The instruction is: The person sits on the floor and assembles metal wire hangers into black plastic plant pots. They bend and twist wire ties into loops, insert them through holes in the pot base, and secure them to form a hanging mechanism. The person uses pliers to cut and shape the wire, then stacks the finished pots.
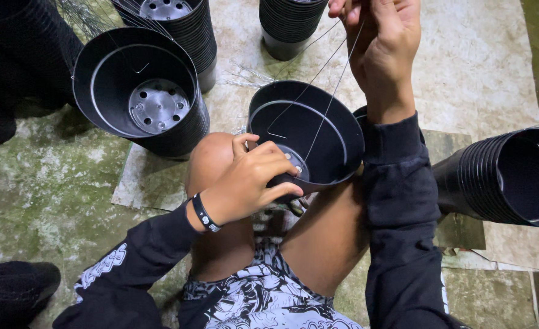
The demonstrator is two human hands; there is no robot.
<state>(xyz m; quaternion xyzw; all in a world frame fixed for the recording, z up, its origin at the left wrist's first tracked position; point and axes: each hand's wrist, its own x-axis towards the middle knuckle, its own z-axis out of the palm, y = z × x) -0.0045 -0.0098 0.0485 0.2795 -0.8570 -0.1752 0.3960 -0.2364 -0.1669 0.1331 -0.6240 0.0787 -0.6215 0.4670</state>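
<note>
Outdoors maybe: mossy concrete floor (44, 189), left hand (245, 183) grips black pot (330, 137).

Black long sleeves with a white pattern on the left one, a black wristband (205, 214), and black-and-white patterned shorts (263, 298).

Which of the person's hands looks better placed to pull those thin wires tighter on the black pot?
Probably the right hand: it is raised above the pot and already pinches the wires. The left hand grips the pot's near rim, steadying it.
</note>
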